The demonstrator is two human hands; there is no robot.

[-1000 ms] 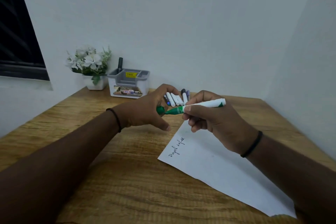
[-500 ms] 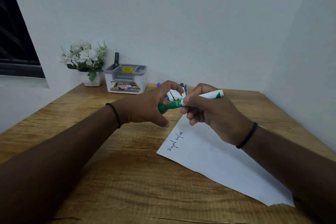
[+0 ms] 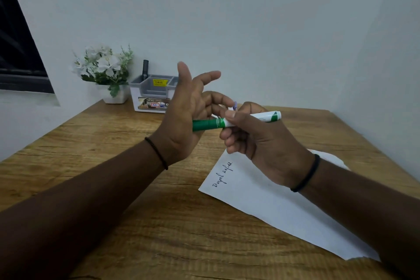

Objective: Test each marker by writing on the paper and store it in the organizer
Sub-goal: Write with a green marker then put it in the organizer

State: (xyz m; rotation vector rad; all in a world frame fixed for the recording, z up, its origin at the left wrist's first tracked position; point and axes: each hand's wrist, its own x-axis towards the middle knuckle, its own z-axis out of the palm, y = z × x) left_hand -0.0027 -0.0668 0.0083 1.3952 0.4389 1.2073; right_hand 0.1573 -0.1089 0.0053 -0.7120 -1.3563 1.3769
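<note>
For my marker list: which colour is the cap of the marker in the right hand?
Green; the cap shows best in the head view, on a white-barrelled marker.

Dim, flat indoor light w/ a cool grey-blue cast on the walls [image 3: 250, 18]; source can't be told, no hard beam anywhere. Window [image 3: 16, 52] at left is black, adds no light. Shadows soft & faint: a diffuse one under the forearms on the wooden table [image 3: 113, 166], a slight one beside the paper [image 3: 284, 207]. No glare; paper is brightest area but not blown out. Wide-angle bend visible, window frame & wall corner lean at the edges. Slight softness overall, flowers [image 3: 103, 67] & organizer [image 3: 152, 95] labels a bit mushy, handwriting readable-ish, forearms near bottom edge dark w/ little detail
</note>
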